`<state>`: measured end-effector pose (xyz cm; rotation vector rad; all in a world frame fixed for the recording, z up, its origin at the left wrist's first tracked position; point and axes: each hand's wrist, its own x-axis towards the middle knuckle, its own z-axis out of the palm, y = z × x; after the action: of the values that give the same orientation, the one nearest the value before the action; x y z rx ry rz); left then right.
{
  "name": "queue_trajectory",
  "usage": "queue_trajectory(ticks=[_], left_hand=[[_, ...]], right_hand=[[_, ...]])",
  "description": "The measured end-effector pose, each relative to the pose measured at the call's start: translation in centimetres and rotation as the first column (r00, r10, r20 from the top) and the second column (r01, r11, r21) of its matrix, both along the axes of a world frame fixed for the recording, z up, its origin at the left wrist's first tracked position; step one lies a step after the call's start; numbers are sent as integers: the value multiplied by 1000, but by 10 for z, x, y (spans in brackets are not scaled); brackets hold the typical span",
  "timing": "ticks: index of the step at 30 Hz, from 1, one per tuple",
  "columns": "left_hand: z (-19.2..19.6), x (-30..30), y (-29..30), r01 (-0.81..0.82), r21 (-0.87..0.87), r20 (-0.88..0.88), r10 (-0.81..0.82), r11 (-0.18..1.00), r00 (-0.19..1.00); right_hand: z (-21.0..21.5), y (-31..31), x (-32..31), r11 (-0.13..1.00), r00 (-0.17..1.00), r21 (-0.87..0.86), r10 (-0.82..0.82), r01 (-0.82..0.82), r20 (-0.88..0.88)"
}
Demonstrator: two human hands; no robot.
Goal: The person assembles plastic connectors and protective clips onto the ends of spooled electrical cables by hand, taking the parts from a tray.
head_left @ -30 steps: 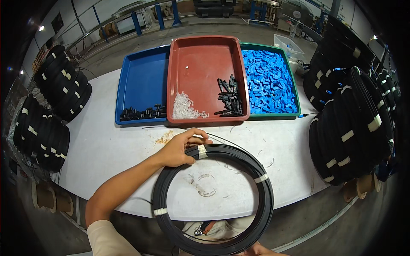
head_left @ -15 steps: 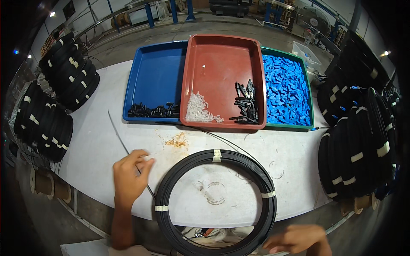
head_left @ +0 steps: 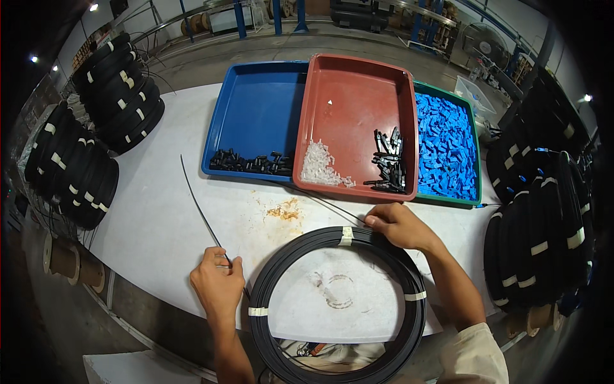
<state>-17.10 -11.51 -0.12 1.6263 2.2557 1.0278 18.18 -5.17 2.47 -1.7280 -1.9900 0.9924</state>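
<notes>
A large coil of black cable (head_left: 416, 323), bound with pale tape, lies at the table's near edge, partly overhanging it. Left of it, my left hand (head_left: 217, 281) pinches a loose cable end (head_left: 199, 210) between thumb and fingers; its free tip points away up the table. My right hand (head_left: 401, 225) is over the coil's far right side, thumb and fingers closed on another cable length (head_left: 334, 205) that runs leftward below the red tray (head_left: 358, 96). That tray holds clear plastic pieces (head_left: 320, 166) and black connector parts (head_left: 390, 160).
A blue tray (head_left: 262, 109) with small black parts stands at the left of the red one, a green tray (head_left: 478, 160) of blue pieces at its right. Stacked cable coils flank the table, left (head_left: 121, 96) and right (head_left: 537, 237). A brownish stain (head_left: 286, 209) marks the white tabletop.
My right hand has risen from beside the coil's near right side to its far right side and closed on the cable there. My left hand stays by its cable end. The view has shifted slightly.
</notes>
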Motion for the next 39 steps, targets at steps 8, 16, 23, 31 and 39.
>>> queue_trajectory(ticks=[8,16,23,31,39], left_hand=[[-2,5,-10,-160,252,164,121,954,979],[10,27,-28,112,576,-121,-51,810,991],[9,12,-8,359,524,-165,-321,773,933],[13,0,27,683,195,53,-703,704,709],[16,5,38,713,-42,205,-692,700,692]], right_hand=[[13,7,-28,997,998,74,-27,31,-61],[2,9,-4,909,690,127,-205,398,-694],[22,-6,65,721,320,53,-240,691,-917],[49,6,111,629,297,182,-81,755,-951],[80,38,85,660,359,238,-51,712,-932]])
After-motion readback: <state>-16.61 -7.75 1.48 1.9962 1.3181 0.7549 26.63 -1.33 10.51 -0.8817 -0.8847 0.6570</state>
